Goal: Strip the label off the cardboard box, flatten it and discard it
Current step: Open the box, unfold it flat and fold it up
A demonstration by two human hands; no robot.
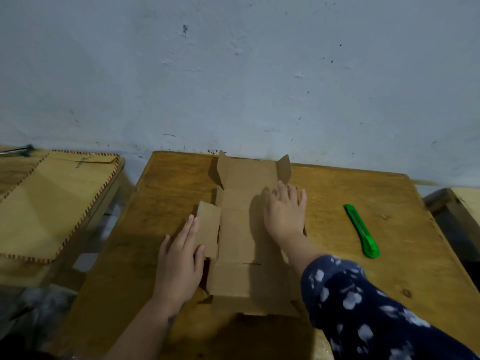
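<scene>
The brown cardboard box point(239, 237) lies opened out and nearly flat on the wooden table point(337, 193), running from the near edge toward the wall. Two small flaps at its far end still stand up. My left hand point(179, 263) rests palm down, fingers spread, on the box's left side flap. My right hand point(285, 214) presses flat on the right side of the box, fingers pointing toward the far right flap. Neither hand grips anything. No label shows on the visible cardboard.
A green utility knife point(361, 231) lies on the table to the right of the box. A second table at the left carries a large brown envelope point(46, 203) with a striped border. A grey-blue wall point(233, 74) stands right behind the table.
</scene>
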